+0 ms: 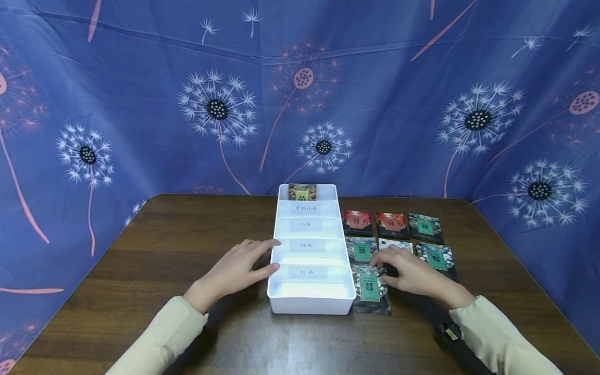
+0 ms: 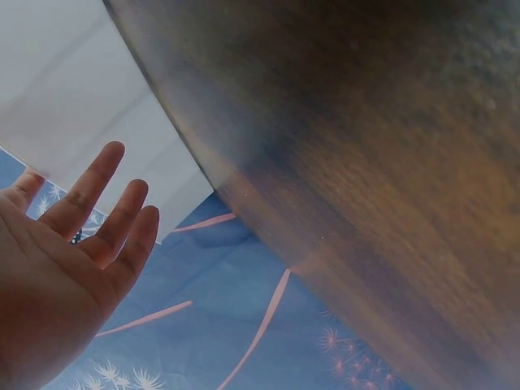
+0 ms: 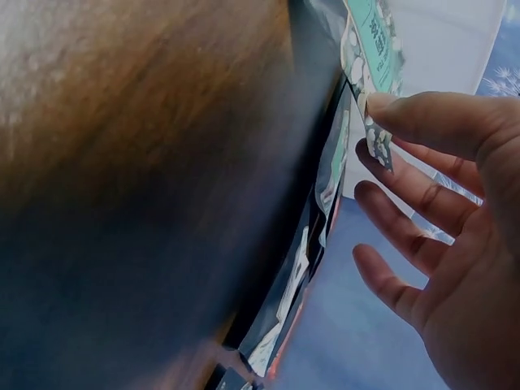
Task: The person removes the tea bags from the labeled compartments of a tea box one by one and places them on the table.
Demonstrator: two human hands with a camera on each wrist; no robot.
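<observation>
A long white divided box (image 1: 313,306) stands mid-table, its compartments carrying Chinese labels. Against its left wall rest the fingertips of my left hand (image 1: 236,268), fingers fairly straight; in the left wrist view the left hand (image 2: 73,252) is spread beside the box's side (image 2: 89,89). Right of the box, my right hand (image 1: 412,271) pinches a corner of the front tea packet (image 1: 370,289), which has a green label over a floral print. The right wrist view shows the thumb and index finger gripping that packet (image 3: 375,73), tilted up, while the other fingers stay loose.
More tea packets lie in rows right of the box: two red ones (image 1: 358,222), several green-labelled ones (image 1: 425,227), and a whitish one (image 1: 396,244) partly behind the right hand. One packet (image 1: 302,192) sits in the box's far compartment. A blue patterned cloth (image 1: 375,104) hangs behind the wooden table (image 1: 206,219).
</observation>
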